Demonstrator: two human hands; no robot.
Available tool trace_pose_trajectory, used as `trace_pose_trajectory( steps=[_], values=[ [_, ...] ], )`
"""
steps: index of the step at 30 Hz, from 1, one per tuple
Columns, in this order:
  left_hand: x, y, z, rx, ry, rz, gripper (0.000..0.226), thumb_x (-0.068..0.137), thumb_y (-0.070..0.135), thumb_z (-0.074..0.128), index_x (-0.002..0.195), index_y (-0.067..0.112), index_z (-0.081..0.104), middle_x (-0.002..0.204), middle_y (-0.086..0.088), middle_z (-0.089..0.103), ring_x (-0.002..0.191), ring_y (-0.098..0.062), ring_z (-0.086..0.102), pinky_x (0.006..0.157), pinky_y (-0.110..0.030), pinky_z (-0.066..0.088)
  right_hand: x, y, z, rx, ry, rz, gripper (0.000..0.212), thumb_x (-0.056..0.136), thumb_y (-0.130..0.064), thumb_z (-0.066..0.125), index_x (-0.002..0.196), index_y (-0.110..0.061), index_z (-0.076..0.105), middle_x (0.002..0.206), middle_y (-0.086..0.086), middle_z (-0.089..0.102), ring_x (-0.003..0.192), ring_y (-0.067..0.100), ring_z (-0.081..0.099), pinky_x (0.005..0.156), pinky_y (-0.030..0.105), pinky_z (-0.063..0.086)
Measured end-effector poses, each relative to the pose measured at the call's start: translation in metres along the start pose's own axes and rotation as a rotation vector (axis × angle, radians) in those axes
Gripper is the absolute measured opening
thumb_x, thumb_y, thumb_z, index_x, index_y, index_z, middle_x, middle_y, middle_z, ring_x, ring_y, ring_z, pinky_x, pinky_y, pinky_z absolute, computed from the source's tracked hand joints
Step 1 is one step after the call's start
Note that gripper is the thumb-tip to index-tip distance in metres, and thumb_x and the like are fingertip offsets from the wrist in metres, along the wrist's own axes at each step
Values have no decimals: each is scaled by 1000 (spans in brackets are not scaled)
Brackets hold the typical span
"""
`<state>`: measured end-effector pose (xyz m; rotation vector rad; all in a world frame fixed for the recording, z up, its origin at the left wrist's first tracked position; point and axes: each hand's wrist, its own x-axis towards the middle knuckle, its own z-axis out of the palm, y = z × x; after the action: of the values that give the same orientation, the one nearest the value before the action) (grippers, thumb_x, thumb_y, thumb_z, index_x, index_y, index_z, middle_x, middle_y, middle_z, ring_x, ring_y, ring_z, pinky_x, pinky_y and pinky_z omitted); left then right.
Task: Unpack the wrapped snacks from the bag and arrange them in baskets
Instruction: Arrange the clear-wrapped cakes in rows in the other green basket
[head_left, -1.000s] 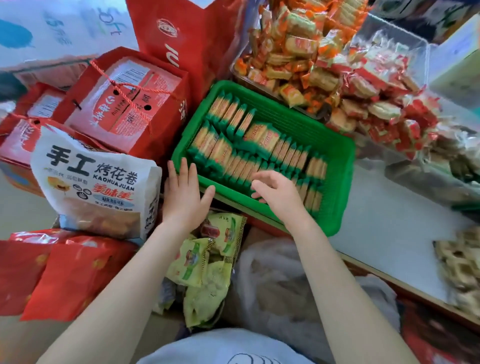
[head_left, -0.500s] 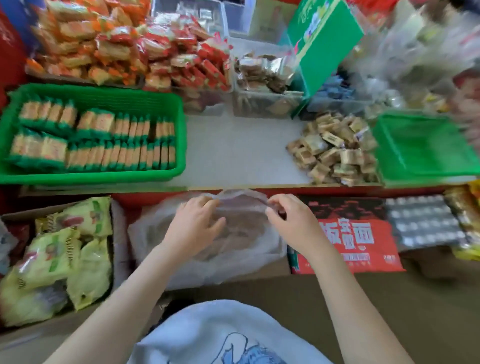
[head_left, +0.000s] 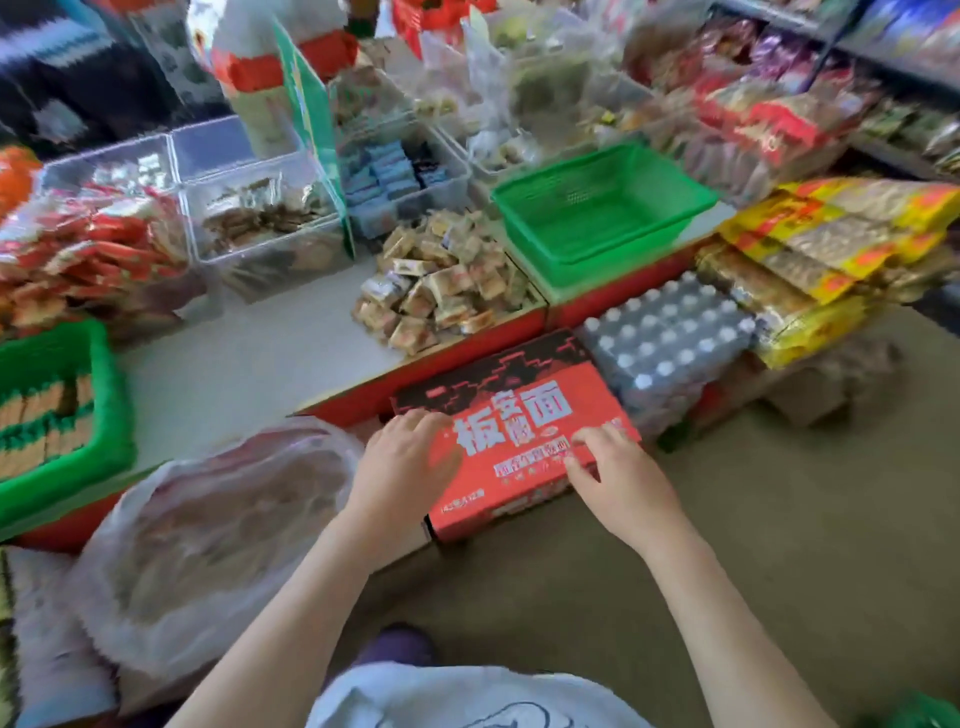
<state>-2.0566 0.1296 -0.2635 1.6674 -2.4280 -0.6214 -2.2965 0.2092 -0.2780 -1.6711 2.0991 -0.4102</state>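
Observation:
A clear plastic bag (head_left: 208, 540) of brownish wrapped snacks lies low at the left. My left hand (head_left: 405, 462) and my right hand (head_left: 618, 478) both rest on top of a red and black carton (head_left: 519, 415) just right of the bag, fingers spread and holding nothing. A green basket (head_left: 111, 415) with rows of green-edged wrapped snacks sits at the left edge of the counter. A second green basket (head_left: 675, 218) stands empty at the right. Between them lies a loose heap of small wrapped snacks (head_left: 441, 286).
Clear bins (head_left: 260, 228) of assorted snacks line the back of the white counter (head_left: 249, 364). A shrink-wrapped pack of bottles (head_left: 670, 338) sits right of the carton, with yellow snack packs (head_left: 831, 244) beyond. Red-wrapped snacks (head_left: 88, 249) pile at the left. Bare floor (head_left: 753, 493) lies to the right.
The view swung right. My hands left the green basket, went to the mouth of the plastic bag, then moved right onto the red carton.

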Motion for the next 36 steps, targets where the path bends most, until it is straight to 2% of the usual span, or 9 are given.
trace_pose_trajectory(
  steps=[4, 7, 15, 19, 22, 26, 29, 33, 36],
  values=[
    [38, 33, 9, 59, -32, 12, 47, 100, 45, 48, 143, 26, 48, 147, 3, 48, 136, -20, 41, 112, -38, 31, 31, 23, -17, 11, -6, -20, 38, 99, -38, 54, 129, -15, 56, 125, 3, 54, 114, 26, 56, 88, 38, 48],
    [75, 43, 19, 55, -12, 21, 47, 100, 45, 49, 142, 24, 49, 144, 3, 49, 134, -20, 42, 111, -37, 30, 68, 29, -23, 5, -18, -42, 37, 99, -40, 53, 127, -15, 55, 122, 3, 52, 110, 25, 55, 85, 37, 48],
    [203, 47, 57, -62, -85, 6, 42, 101, 44, 47, 136, 23, 56, 135, 2, 56, 127, -21, 49, 105, -37, 39, 176, 62, -72, -80, -112, -20, 38, 101, -45, 46, 130, -22, 53, 126, -2, 51, 113, 20, 54, 87, 37, 48],
    [246, 58, 54, -153, -84, -44, 42, 100, 48, 47, 132, 24, 59, 133, 2, 59, 125, -19, 51, 104, -39, 43, 221, 77, -86, -66, -97, -8, 36, 102, -44, 46, 128, -21, 55, 123, -2, 51, 110, 20, 54, 84, 36, 49],
    [270, 61, 47, -141, -71, -89, 44, 100, 50, 46, 133, 24, 58, 132, 2, 59, 123, -18, 53, 102, -38, 45, 258, 79, -83, -65, -162, -47, 37, 101, -46, 45, 128, -24, 55, 123, -4, 51, 111, 19, 54, 83, 36, 49],
    [305, 54, 53, -132, 0, -236, 45, 99, 53, 45, 133, 25, 57, 130, 3, 58, 113, -18, 58, 95, -37, 51, 334, 77, -82, -92, -270, -200, 43, 101, -44, 46, 134, -18, 53, 128, 3, 52, 118, 24, 53, 91, 38, 48],
    [316, 57, 66, -160, 27, -417, 54, 98, 53, 48, 142, 22, 50, 139, 0, 51, 120, -23, 55, 97, -38, 49, 389, 76, -82, -95, -378, -285, 43, 101, -41, 48, 134, -15, 53, 130, 6, 51, 120, 27, 52, 92, 37, 45],
    [338, 62, 76, -211, 57, -627, 65, 96, 52, 53, 153, 27, 34, 163, -3, 22, 141, -27, 38, 111, -45, 41, 451, 70, -73, -24, -509, -373, 44, 99, -34, 54, 137, -11, 52, 135, 9, 54, 125, 28, 51, 99, 34, 42],
    [362, 57, 78, -233, 140, -760, 70, 97, 42, 55, 158, 28, 23, 168, -1, 5, 145, -28, 34, 111, -44, 41, 477, 59, -48, -4, -609, -410, 46, 98, -30, 56, 138, -8, 52, 135, 10, 57, 122, 28, 54, 95, 31, 42]
  ],
)
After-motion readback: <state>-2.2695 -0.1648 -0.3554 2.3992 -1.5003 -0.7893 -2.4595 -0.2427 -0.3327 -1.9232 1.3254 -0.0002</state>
